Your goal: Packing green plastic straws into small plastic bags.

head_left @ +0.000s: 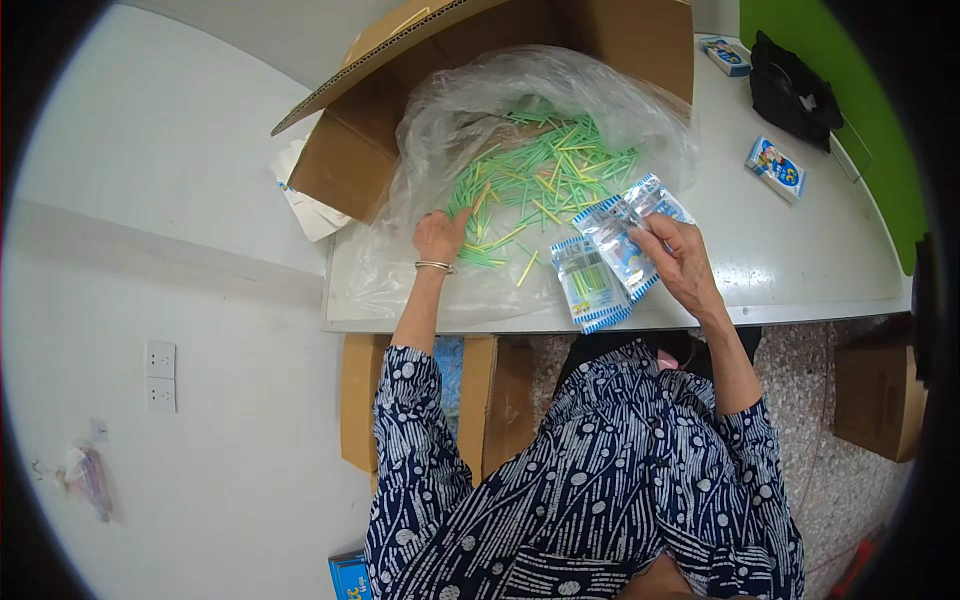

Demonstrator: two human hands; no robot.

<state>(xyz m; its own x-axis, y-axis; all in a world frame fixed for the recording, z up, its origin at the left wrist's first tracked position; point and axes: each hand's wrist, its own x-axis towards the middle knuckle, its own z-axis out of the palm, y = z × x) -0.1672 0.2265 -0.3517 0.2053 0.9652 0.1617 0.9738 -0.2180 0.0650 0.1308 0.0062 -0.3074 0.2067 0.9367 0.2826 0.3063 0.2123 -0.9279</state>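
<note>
My right hand [678,262] is closed on a blue-and-white pouch [622,248] with a clear window. A second such pouch [590,285], with green sticks showing inside, lies beside it at the table's front edge. More blue-and-white packaging shows behind my right fingers. At the left edge of a loose pile of thin green and yellow sticks [540,170], my left hand [438,237] is curled, its thumb toward the sticks. Whatever its fingers hold is hidden. Under the pile spreads a clear plastic bag [440,110].
A large cardboard box [350,165] on its side, mouth toward me, holds part of the bag. On the table's right are small blue-and-white boxes [776,169] and a black cloth bag [795,90]. Cardboard boxes [880,385] stand below. A green panel [850,60] borders the right.
</note>
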